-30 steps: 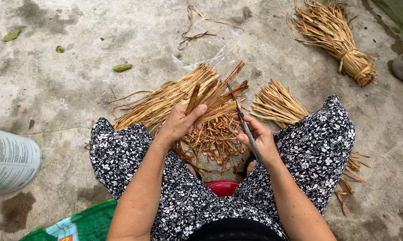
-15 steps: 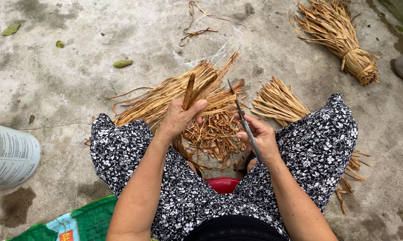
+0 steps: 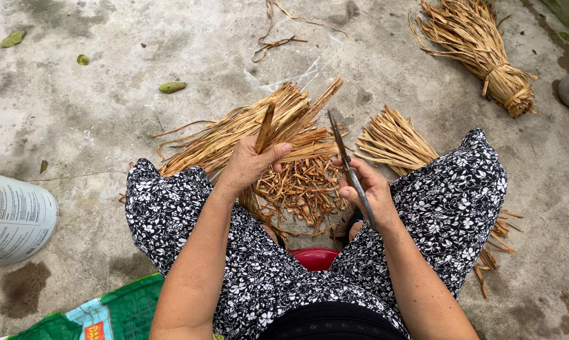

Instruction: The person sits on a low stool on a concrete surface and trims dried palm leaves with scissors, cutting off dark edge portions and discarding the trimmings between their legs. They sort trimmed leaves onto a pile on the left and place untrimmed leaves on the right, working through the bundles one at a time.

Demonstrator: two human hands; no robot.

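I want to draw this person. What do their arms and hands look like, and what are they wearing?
Both arms are bare, with no sleeves showing. The left hand and right hand have no gloves, and I see no rings, watch or bracelets. The fingers are bare too. The clothes over the knees are black with small white flowers.

left hand (image 3: 250, 165) — grips dry strip (image 3: 265, 128) | right hand (image 3: 367, 189) — holds knife (image 3: 347, 160)

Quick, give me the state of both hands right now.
Left hand: closed, holding a short brown strip upright.
Right hand: closed around a thin knife, blade pointing away from the person.
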